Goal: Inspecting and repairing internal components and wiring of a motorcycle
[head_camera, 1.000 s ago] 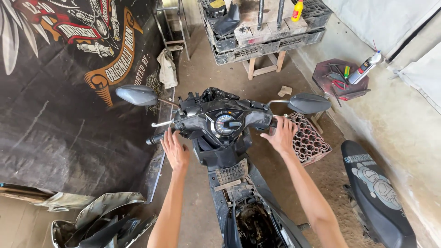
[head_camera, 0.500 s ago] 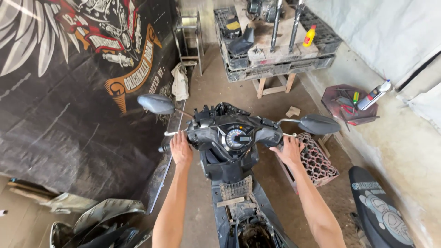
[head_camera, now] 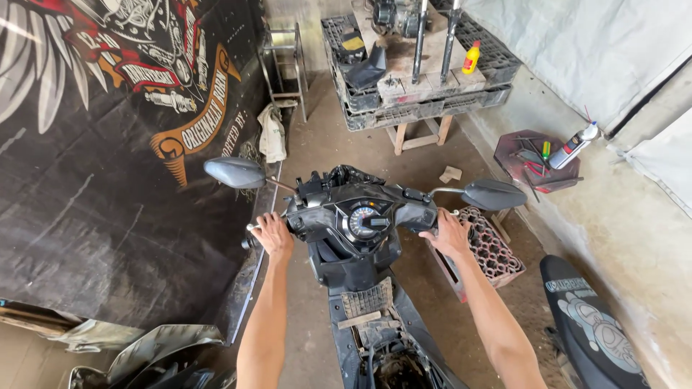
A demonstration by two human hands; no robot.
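Both hands are wrapped shut around the handlebar ends of a stripped-down scooter (head_camera: 357,238): the left hand (head_camera: 272,234) on the left grip, just below the left mirror (head_camera: 234,173), and the right hand (head_camera: 448,234) on the right grip, near the right mirror (head_camera: 494,194). Between them sits the round speedometer (head_camera: 364,222).

The scooter stands in the middle of the concrete floor, with a large black banner (head_camera: 108,144) close on its left and a red crate (head_camera: 490,252) just beside its right. Its long axis runs from near to far, nose pointing away toward the far bench of stacked pallets (head_camera: 425,97), the bars turned slightly to the left.

To move it well, I judge that both grips should be held evenly, the bars kept steady and the front wheel guided along the gap between banner and crate, so neither mirror nor bodywork catches.
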